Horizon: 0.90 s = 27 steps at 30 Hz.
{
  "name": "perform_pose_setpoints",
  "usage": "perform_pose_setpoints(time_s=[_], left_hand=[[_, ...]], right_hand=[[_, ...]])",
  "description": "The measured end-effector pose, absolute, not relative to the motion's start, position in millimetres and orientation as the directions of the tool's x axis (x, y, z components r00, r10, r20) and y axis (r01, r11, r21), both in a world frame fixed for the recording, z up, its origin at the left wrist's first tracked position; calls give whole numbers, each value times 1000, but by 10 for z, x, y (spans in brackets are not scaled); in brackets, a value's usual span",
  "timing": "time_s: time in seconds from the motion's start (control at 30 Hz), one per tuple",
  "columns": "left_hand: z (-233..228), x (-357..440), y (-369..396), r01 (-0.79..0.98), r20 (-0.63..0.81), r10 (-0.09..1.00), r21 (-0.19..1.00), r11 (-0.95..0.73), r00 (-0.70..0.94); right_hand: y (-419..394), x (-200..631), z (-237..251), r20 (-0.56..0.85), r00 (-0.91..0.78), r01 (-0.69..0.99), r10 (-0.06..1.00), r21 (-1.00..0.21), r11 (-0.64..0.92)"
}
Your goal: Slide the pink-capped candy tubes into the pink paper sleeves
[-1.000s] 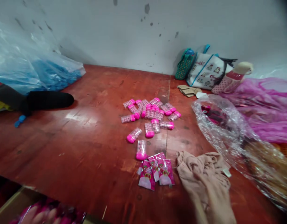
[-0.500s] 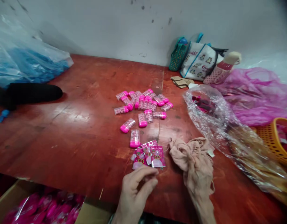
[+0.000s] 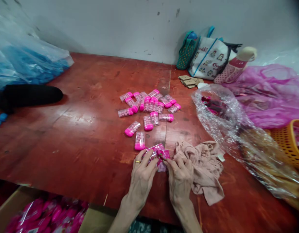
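Note:
Small shiny pink packets (image 3: 160,147) lie in a loose pile near the table's front edge, partly hidden under my fingers. My left hand (image 3: 142,173), with a ring on one finger, curls over the pile's left side and grips a packet. From the right, my right hand (image 3: 180,174) pinches at a packet's edge; its fingertips are partly hidden. Just beyond stands a group of clear containers with pink caps, filled with small pink balls; the nearest container (image 3: 140,141) almost touches the packets. A crumpled beige cloth (image 3: 205,165) lies against the right hand's side.
A clear plastic bag (image 3: 210,124) and a yellow basket (image 3: 286,142) are on the right. Along the wall stand a white bag (image 3: 207,58) and a bottle in a patterned cover (image 3: 230,69). A black object (image 3: 34,95) lies left. Below the edge sits a carton (image 3: 97,221) beside pink packages.
My right hand has let go of the beige cloth and moved left to the packets. My left hand has moved forward from the table edge onto the pile. The cloth now lies spread out.

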<state>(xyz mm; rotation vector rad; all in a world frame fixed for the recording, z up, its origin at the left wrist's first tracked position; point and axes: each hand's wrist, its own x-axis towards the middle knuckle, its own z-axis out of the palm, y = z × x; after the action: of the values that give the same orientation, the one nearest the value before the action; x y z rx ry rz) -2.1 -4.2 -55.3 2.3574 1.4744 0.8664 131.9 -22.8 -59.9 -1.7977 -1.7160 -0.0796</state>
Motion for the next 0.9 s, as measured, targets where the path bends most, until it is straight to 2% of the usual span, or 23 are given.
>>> perform_pose_setpoints(time_s=[0.2,0.43,0.53,0.63,0.67,0.73,0.8,0.87,0.9], left_hand=[[-545,-37,-42,706,382,873,526,-475,303],[-335,-16,5,604,440,893,687,-404,97],[-247,45,65,486,306,952,830,-272,11],[-222,86,100,160,43,999,986,-45,15],[-224,90,100,73,-19,1000,997,17,24],[-232,88,84,-18,-93,995,995,93,37],[-234,80,55,-61,-136,989,988,139,50],[-223,78,27,-102,-167,984,980,173,64],[-216,82,15,-114,-172,983,977,179,62]], right_hand=[[-239,1348,-595,528,157,882,835,-455,122],[-284,1340,-589,616,101,831,781,-484,275],[-286,1300,-574,630,84,800,772,-505,326],[-275,1272,-516,627,102,772,772,-539,336],[-269,1267,-485,610,121,758,783,-566,324],[-259,1259,-415,490,221,660,843,-712,241],[-255,1253,-355,250,334,429,909,-899,89],[-264,1245,-321,44,367,211,929,-977,-37],[-275,1240,-316,6,367,167,930,-984,-60]])
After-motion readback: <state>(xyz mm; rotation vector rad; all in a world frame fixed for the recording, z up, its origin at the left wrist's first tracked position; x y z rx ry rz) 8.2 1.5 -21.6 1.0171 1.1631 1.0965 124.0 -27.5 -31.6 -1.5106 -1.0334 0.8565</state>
